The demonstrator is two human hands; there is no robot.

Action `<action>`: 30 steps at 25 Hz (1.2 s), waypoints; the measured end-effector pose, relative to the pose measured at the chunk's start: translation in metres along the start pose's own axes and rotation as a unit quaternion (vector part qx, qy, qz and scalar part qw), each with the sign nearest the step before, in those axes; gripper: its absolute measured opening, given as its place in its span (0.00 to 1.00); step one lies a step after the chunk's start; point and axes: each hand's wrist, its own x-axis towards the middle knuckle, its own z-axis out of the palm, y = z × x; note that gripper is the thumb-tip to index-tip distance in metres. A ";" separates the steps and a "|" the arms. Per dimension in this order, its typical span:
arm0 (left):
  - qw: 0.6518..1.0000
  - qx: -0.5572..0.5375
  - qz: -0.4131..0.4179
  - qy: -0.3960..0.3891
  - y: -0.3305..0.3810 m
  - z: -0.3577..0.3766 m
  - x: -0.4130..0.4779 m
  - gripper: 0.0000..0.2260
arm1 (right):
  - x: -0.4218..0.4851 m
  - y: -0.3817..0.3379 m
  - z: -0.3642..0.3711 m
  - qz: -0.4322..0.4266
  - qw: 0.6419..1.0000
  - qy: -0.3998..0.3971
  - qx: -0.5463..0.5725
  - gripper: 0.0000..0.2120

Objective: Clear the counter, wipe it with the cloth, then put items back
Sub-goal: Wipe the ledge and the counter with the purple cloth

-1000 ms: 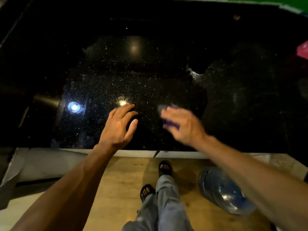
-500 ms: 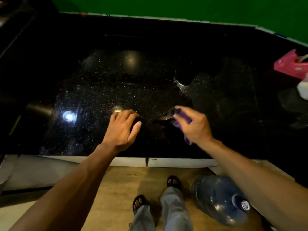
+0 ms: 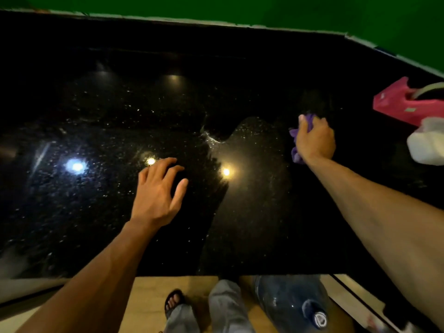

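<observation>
Since half a second ago the right hand (image 3: 314, 138) has swept from the middle of the black surface (image 3: 252, 236) out to the right of the frame, carrying the purple cloth (image 3: 296, 155) clenched in its fist. The wiping now appears to reach the right side, near the pink box (image 3: 398, 104) and white container (image 3: 426, 145). The cloth is bunched, showing above and below the hand. The left hand (image 3: 156, 193) is released, its fingers spread over the speckled, streaked surface at centre.

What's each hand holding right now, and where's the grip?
Right hand grips the bunched purple cloth around its middle. Left hand holds nothing.
</observation>
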 end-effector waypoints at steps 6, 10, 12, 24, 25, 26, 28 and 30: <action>1.000 0.001 -0.016 -0.006 0.002 0.000 0.003 0.22 | 0.004 -0.044 0.038 -0.205 0.970 -0.116 -0.064 0.30; 1.000 0.004 -0.020 -0.003 0.004 0.000 0.002 0.21 | -0.041 -0.088 0.047 -0.411 0.890 -0.198 0.011 0.28; 1.000 0.005 -0.017 -0.006 0.002 0.001 0.003 0.21 | -0.081 -0.088 0.043 -0.523 0.818 -0.222 0.093 0.26; 0.999 -0.038 -0.018 0.020 -0.002 0.000 0.002 0.19 | 0.028 -0.132 0.059 -0.210 0.945 -0.174 0.183 0.17; 0.999 -0.037 -0.017 0.020 -0.002 0.000 0.002 0.19 | 0.043 -0.132 0.068 -0.232 0.952 -0.179 0.087 0.22; 0.999 -0.036 -0.015 0.019 -0.001 0.000 0.002 0.19 | 0.046 -0.134 0.077 -0.267 0.946 -0.184 0.019 0.24; 0.999 -0.040 -0.012 0.017 -0.003 0.002 0.005 0.19 | 0.025 -0.141 0.087 -0.349 0.919 -0.182 -0.006 0.25; 0.998 -0.041 -0.030 0.031 -0.004 0.002 0.004 0.21 | -0.020 -0.146 0.075 -0.431 0.877 -0.210 0.042 0.23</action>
